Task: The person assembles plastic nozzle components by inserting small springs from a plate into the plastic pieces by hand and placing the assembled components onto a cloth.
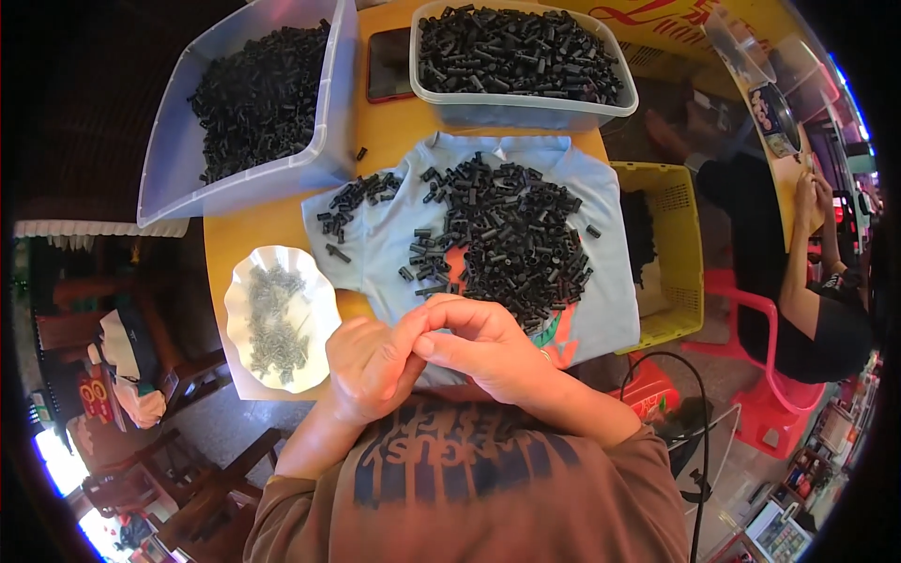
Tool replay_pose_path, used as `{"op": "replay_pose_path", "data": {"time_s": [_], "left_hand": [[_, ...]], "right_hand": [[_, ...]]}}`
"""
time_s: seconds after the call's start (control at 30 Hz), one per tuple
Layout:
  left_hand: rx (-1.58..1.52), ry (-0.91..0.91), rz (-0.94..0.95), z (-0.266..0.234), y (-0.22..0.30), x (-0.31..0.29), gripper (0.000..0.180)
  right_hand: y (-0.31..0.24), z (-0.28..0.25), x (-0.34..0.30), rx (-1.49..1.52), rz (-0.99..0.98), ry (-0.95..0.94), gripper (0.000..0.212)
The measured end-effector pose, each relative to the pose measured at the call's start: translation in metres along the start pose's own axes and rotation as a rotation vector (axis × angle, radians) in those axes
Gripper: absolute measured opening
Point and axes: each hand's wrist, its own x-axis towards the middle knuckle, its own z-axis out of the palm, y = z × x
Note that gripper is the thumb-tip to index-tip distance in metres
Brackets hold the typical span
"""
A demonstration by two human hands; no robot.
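Observation:
Close to my chest, at the near edge of a light blue T-shirt (375,253) spread on the table, my two hands meet. My left hand (374,364) is closed, its fingers curled against the other hand. The thumb and fingertips of my right hand (483,345) press together in a pinch beside it. Whatever sits between the fingers is hidden. Just beyond them a heap of short black tubular parts (507,235) lies on the shirt, with a smaller group (361,195) to its left. A white wavy-rimmed dish (324,305) left of my hands holds many tiny greyish, see-through pieces (277,324).
A deep clear bin (319,141) at far left and a clear tub (563,114) at far right hold more black parts. Between them lies a phone (389,66). A yellow crate (683,253) stands right of the table (230,253), near a red chair (774,403). Another person (770,216) sits at right.

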Motion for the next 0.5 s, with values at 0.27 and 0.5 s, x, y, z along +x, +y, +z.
{"op": "replay_pose_path", "data": {"time_s": [0.27,0.5], "left_hand": [[-0.159,-0.016,-0.243,-0.004,0.011,-0.009,0.061],[-0.438,0.009,-0.238,-0.027,0.019,-0.007,0.049]], "right_hand": [[-0.009,0.012,-0.002,-0.001,0.097,0.051,0.01],[-0.012,0.031,-0.011,0.071,0.05,-0.019,0.016]]}}
